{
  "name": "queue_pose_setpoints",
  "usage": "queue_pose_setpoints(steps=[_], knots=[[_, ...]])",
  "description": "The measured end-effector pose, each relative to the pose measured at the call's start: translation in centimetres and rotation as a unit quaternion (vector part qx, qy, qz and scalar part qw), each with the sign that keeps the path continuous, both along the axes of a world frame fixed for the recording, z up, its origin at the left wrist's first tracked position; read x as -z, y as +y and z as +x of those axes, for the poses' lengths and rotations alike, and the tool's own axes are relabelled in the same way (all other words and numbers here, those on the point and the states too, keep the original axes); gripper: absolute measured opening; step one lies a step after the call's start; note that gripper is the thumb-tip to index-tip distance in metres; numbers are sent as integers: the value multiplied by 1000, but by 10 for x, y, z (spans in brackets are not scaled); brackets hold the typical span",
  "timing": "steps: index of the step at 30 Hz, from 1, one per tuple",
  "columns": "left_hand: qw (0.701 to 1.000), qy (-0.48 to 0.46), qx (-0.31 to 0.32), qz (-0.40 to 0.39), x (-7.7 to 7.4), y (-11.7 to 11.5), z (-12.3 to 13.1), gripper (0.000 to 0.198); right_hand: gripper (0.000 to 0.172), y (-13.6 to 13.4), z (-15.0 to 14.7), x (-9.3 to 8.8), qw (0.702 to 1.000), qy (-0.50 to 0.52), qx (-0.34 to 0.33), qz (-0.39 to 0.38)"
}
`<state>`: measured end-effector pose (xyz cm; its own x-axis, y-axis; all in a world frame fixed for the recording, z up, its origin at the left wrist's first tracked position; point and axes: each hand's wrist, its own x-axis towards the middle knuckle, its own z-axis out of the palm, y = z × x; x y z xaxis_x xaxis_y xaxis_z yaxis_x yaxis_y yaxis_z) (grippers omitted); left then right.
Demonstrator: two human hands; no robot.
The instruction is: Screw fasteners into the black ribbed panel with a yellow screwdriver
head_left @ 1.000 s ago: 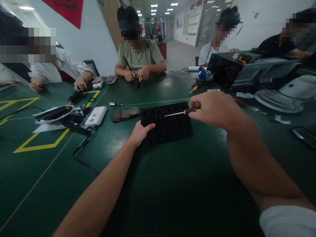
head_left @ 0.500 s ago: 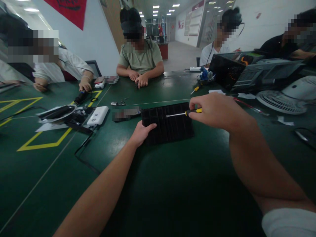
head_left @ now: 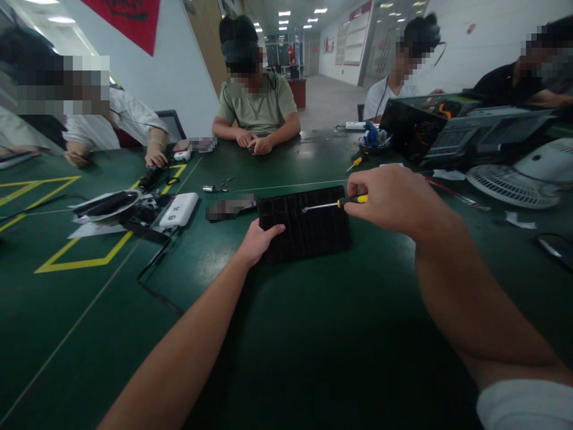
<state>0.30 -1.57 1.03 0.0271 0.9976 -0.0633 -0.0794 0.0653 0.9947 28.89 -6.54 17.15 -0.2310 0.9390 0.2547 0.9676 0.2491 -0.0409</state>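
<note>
A flat black tray-like panel with ribs or compartments (head_left: 324, 233) is tilted up over the green table. My left hand (head_left: 260, 240) grips its left side, thumb on the face and the other fingers out of sight behind. In my right hand (head_left: 380, 200) is a screwdriver (head_left: 323, 206) with a yellow and black handle, pinched between thumb and fingers. Its metal shaft points left across the panel. At the tip sits a small shiny bit, perhaps a screw, close to the panel's face; whether it touches I cannot tell.
Left of the panel lie a blurred-out dark object (head_left: 229, 207), small metal parts (head_left: 208, 189) and a white power bank (head_left: 179, 210) with a cable. To the right are a white fan (head_left: 514, 182), a computer case (head_left: 474, 134) and another screwdriver (head_left: 356, 163). Several people sit around the table.
Both hands, the panel and the screwdriver hold nearly the same places. The view has shifted very slightly. Across the table, a person's hands have moved a little.
</note>
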Motion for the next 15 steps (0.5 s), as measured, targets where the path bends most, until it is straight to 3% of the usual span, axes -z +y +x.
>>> queue_pose_setpoints(steps=[15], knots=[[1000, 2, -8, 2, 3, 1, 0, 48, 13, 1, 0, 2, 1000, 1, -2, 0]])
